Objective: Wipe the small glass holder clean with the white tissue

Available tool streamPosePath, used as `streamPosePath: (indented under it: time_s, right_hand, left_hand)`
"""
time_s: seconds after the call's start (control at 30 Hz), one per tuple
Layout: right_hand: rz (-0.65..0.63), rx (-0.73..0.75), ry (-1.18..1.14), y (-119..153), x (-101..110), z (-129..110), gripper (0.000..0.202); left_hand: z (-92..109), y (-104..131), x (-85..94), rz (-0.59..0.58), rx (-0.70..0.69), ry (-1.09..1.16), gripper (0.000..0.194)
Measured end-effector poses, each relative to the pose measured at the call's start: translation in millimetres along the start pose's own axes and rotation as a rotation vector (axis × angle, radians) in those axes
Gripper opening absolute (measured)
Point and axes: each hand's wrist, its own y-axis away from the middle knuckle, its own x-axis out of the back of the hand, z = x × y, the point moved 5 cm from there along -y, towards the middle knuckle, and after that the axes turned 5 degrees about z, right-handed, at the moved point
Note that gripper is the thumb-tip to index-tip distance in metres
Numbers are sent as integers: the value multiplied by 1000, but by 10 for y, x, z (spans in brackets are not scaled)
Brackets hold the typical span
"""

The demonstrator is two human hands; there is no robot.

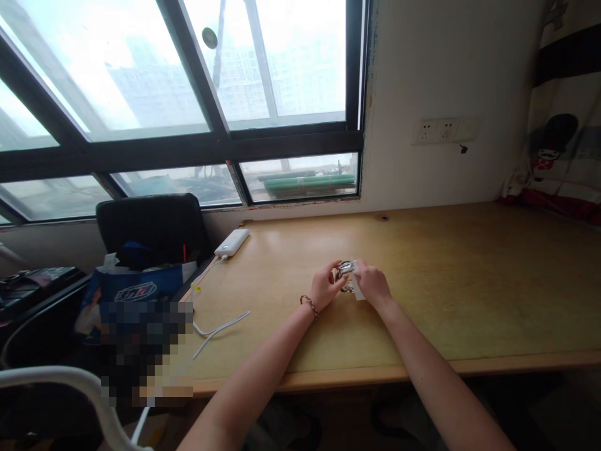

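Over the middle of the wooden desk (pixel 277 326), a small shiny, silvery and dark rounded object (pixel 346 267) is held between my two hands; its exact kind is too small to make out. My left hand (pixel 325 285) closes on its left side, thumb and fingers curled round the edge. From the right, my right hand (pixel 373 285) pinches a small white sheet (pixel 359 290), like paper or a wipe, against the object. The fingertips of my right hand are partly hidden behind the sheet. A braided bracelet (pixel 309 307) circles my left wrist.
A white power bank (pixel 231 242) lies at the desk's left edge, its white cable (pixel 223 326) trailing over the top. On the left, a black chair (pixel 153 222) carries a blue bag (pixel 141 289). A white curved tube (pixel 61 374) crosses the lower left. Windows and a wall socket (pixel 436 131) are behind.
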Motion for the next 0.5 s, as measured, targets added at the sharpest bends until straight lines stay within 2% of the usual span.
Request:
streamPosePath:
  time_s: [0.1,0.2,0.33,0.43,0.5]
  right_hand:
    - [43,59,25,38,52,-61,22]
    - [108,-66,-70,14,-4,19,24]
    - [72,-288,-333,-58,-242,165,38]
    - [75,-356,-407,-85,-335,228,41]
    - [93,-356,-371,-84,-319,256,39]
  left_hand:
    - [5,9,-13,-13,3,42,34]
    - [-39,11,-61,-3,78,200,31]
    - [-121,20,-181,16,244,554,36]
    - [-158,31,-276,-54,340,726,37]
    - [-180,23,-294,-105,362,707,36]
